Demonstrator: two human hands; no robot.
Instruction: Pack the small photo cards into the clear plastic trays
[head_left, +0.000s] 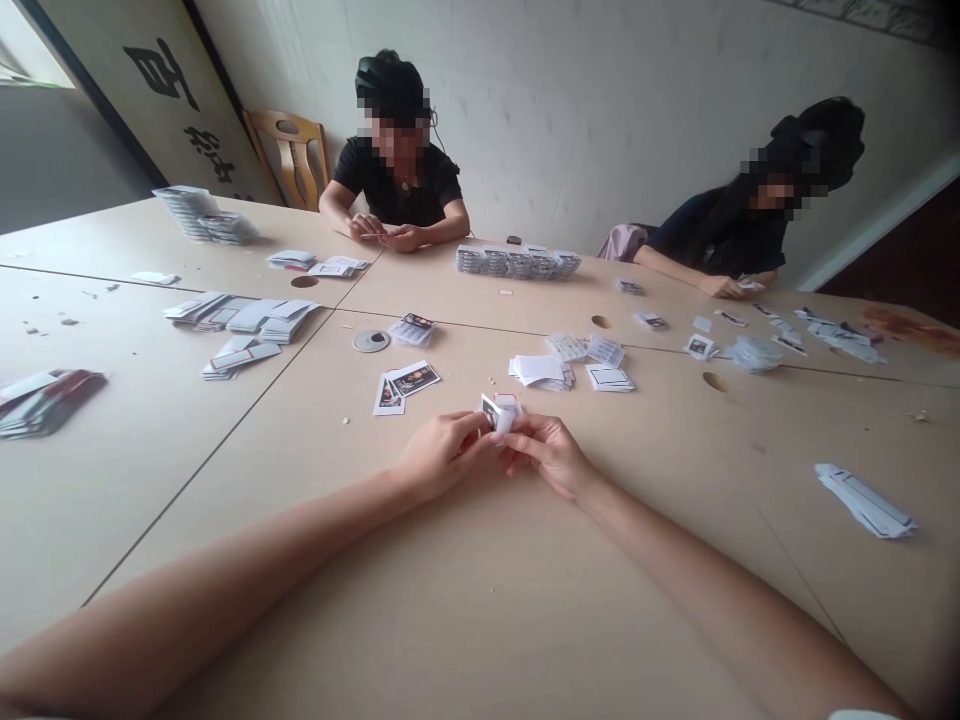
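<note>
At the middle of the table, my left hand (450,450) and my right hand (553,452) meet around a small white card with a dark printed picture (501,413). Fingers of both hands pinch it, and it looks bent or folded. A red-edged white piece shows at its back; whether it is separate I cannot tell. Just beyond my left hand lie two dark-pictured cards (414,378), partly overlapping. Past my right hand are a pile of white papers (540,371), clear plastic packs (586,348) and a card with a black outline (610,377).
Two people (397,170) (739,225) sit across the table (480,600), handling small pieces. Stacked packs (517,262) stand before them. Card stacks (244,315) lie left, paper strips (866,500) right. A round metal disc (371,341) and cable holes (715,382) mark the tabletop.
</note>
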